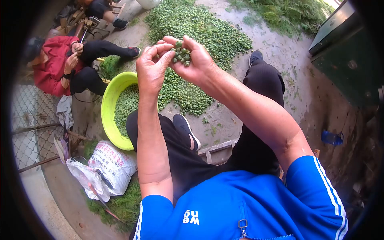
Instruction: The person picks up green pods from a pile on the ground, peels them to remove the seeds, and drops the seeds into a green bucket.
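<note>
My right hand [198, 60] is turned palm up with its fingers curled, cupping several small green knobbly cones [183, 58]. Over its fingers bends my left hand [153, 66], thumb and fingertips pinched together at the edge of the handful. What sits between those fingertips seems to be one of the cones, partly hidden. Below and beyond both hands, a broad heap of the same green cones [192, 94] spreads over the concrete floor. A lime-yellow tub [107, 108] holding more cones stands by my left knee.
A person in a red top [56, 60] sits at left; another person's leg [105, 11] shows above. White printed sacks [114, 160] lie on cut greenery near a wire-mesh panel [34, 114]. Feathery branches [288, 14] are piled at the back; a dark green metal box [348, 56] stands right.
</note>
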`<act>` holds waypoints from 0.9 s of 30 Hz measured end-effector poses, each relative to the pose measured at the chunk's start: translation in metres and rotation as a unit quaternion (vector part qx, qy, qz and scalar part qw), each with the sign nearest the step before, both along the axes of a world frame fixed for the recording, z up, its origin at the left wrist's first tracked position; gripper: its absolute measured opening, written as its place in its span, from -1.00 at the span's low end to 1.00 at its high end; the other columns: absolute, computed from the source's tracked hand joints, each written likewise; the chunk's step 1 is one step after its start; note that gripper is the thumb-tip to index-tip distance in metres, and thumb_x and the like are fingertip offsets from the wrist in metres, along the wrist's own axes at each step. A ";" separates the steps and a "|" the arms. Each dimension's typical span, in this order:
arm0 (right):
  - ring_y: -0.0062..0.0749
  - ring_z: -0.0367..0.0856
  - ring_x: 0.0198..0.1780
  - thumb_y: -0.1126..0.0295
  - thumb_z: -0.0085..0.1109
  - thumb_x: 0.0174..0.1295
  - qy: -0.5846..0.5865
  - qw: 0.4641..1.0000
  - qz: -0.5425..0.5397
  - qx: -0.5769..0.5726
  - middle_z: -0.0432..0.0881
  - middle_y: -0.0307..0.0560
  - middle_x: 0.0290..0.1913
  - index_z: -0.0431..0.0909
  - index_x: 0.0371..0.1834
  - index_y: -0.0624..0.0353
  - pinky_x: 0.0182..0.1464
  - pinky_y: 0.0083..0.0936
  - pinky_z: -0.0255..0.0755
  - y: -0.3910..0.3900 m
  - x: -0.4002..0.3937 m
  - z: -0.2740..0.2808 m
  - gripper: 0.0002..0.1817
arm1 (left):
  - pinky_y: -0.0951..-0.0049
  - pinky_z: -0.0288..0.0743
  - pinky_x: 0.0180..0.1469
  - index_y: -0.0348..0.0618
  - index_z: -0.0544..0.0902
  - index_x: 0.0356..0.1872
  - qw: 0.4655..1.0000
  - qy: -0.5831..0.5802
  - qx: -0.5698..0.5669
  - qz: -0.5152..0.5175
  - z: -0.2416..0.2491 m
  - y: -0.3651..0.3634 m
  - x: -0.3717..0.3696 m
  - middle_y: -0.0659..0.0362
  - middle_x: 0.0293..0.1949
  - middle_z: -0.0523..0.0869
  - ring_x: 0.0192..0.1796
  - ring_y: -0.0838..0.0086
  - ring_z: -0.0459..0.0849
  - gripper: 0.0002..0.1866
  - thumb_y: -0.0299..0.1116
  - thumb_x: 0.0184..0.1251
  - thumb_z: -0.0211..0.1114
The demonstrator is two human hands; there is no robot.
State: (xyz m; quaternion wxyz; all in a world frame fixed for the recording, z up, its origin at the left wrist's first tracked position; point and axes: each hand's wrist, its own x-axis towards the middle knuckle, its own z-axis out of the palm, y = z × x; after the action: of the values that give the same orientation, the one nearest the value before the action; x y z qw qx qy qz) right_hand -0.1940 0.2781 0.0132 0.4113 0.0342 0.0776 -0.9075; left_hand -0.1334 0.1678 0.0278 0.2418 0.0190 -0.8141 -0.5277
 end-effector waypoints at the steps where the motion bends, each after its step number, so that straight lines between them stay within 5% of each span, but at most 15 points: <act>1: -0.19 0.50 0.09 0.13 -0.41 0.48 0.000 1.000 0.000 0.000 0.56 0.09 -0.03 0.47 -0.01 0.34 0.19 -0.21 0.41 0.000 0.000 -0.001 -0.49 | 0.76 0.20 -0.48 -0.23 0.66 -0.09 1.000 0.000 0.000 0.000 0.004 0.001 0.002 0.37 -0.31 0.62 -0.43 0.82 0.43 -0.78 -0.49 0.24 0.32; 4: -0.12 0.49 0.11 0.14 -0.42 0.48 -0.019 1.000 -0.006 0.019 0.54 0.16 0.01 0.45 0.01 0.37 0.21 -0.16 0.40 0.000 0.000 -0.001 -0.48 | 0.71 0.33 -0.42 -0.28 0.60 -0.11 0.964 -0.061 0.256 -0.044 0.010 -0.004 0.006 0.21 -0.21 0.65 -0.38 0.71 0.53 -0.81 -0.48 0.28 0.29; 5: -0.09 0.49 0.10 0.14 -0.43 0.48 -0.029 0.999 -0.004 0.014 0.53 0.19 0.01 0.45 0.01 0.37 0.21 -0.15 0.40 0.000 -0.001 -0.001 -0.48 | 0.71 0.33 -0.42 -0.28 0.60 -0.11 0.964 -0.061 0.256 -0.043 0.012 -0.004 0.006 0.21 -0.21 0.65 -0.38 0.71 0.53 -0.81 -0.48 0.28 0.29; 7: -0.07 0.50 0.09 0.14 -0.44 0.48 -0.039 0.999 -0.001 0.010 0.52 0.22 0.01 0.44 0.01 0.38 0.21 -0.13 0.41 0.001 -0.002 0.002 -0.48 | 0.75 0.32 -0.48 -0.30 0.57 -0.08 0.887 -0.035 0.458 -0.038 0.025 -0.002 0.008 0.24 -0.32 0.64 -0.45 0.74 0.49 -0.78 -0.48 0.28 0.28; 9: -0.03 0.50 0.08 0.13 -0.48 0.49 -0.046 0.998 0.032 0.039 0.50 0.29 0.01 0.43 0.01 0.39 0.22 -0.12 0.40 0.003 -0.001 0.004 -0.45 | 0.76 0.31 -0.51 -0.29 0.55 -0.03 0.876 -0.039 0.479 -0.030 0.029 -0.006 0.011 0.23 -0.33 0.65 -0.49 0.73 0.50 -0.75 -0.48 0.29 0.27; 11: -0.05 0.51 0.09 0.15 -0.42 0.49 -0.058 0.996 0.041 0.063 0.51 0.24 -0.02 0.40 -0.04 0.38 0.21 -0.06 0.42 0.004 0.003 0.004 -0.51 | 0.72 0.35 -0.51 -0.30 0.56 -0.04 0.911 -0.070 0.381 -0.140 0.017 -0.029 0.011 0.20 -0.31 0.66 -0.46 0.68 0.55 -0.76 -0.48 0.29 0.27; 15: -0.15 0.54 -0.02 0.19 -0.28 0.48 -0.073 0.990 0.029 0.118 0.48 0.08 -0.14 0.33 -0.24 0.25 0.15 0.00 0.49 0.001 0.007 -0.001 -0.68 | 0.65 0.51 -0.36 -0.36 0.64 -0.10 0.992 -0.032 0.115 -0.045 0.011 -0.007 0.007 0.21 -0.36 0.62 -0.40 0.62 0.61 -0.77 -0.57 0.22 0.30; 17: -0.25 0.52 -0.13 0.20 -0.25 0.47 -0.059 0.990 0.035 0.124 0.45 0.06 -0.23 0.27 -0.18 0.20 -0.01 -0.08 0.58 0.002 0.008 -0.002 -0.73 | 0.62 0.52 -0.28 -0.21 0.69 -0.08 0.997 -0.039 -0.068 -0.010 0.005 -0.009 0.007 0.21 -0.31 0.61 -0.33 0.62 0.61 -0.72 -0.59 0.13 0.35; 20: -0.26 0.50 -0.14 0.20 -0.26 0.47 -0.025 0.988 0.039 0.148 0.36 0.01 -0.12 0.29 -0.21 0.23 0.01 -0.07 0.58 0.002 0.008 -0.004 -0.71 | 0.59 0.51 -0.29 -0.20 0.70 -0.12 0.987 -0.069 -0.144 0.019 0.008 -0.006 0.008 0.23 -0.34 0.60 -0.33 0.62 0.59 -0.73 -0.56 0.11 0.37; 24: -0.14 0.52 -0.04 0.16 -0.32 0.49 -0.061 0.988 0.052 0.131 0.41 0.12 -0.07 0.34 -0.14 0.35 0.09 -0.05 0.53 0.004 0.006 0.001 -0.60 | 0.59 0.50 -0.26 -0.19 0.70 -0.19 0.999 -0.022 -0.035 0.026 0.010 -0.027 0.011 0.22 -0.34 0.60 -0.34 0.62 0.59 -0.79 -0.54 0.10 0.36; 25: -0.01 0.43 0.11 0.14 -0.38 0.50 -0.046 0.993 0.064 0.089 0.37 0.24 0.06 0.30 0.02 0.43 0.20 -0.02 0.43 0.006 0.005 0.002 -0.52 | 0.59 0.51 -0.23 -0.18 0.70 -0.21 0.999 0.006 -0.019 0.047 0.015 -0.042 0.015 0.21 -0.31 0.62 -0.32 0.61 0.60 -0.80 -0.55 0.11 0.35; 27: 0.11 0.34 0.26 0.11 -0.44 0.50 -0.031 0.995 0.076 0.048 0.33 0.36 0.19 0.27 0.17 0.50 0.32 0.02 0.32 0.009 0.002 0.004 -0.43 | 0.46 0.51 -0.05 -0.12 0.68 -0.11 0.944 -0.024 -0.235 0.231 0.033 -0.076 0.039 0.09 -0.12 0.63 -0.13 0.41 0.64 -0.72 -0.49 0.09 0.37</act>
State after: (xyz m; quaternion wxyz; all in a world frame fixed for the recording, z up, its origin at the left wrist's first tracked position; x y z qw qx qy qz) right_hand -0.1916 0.2876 0.0168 0.4793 0.0761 0.1101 -0.8674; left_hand -0.0948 0.0920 0.0608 0.3351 0.1621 -0.8938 -0.2500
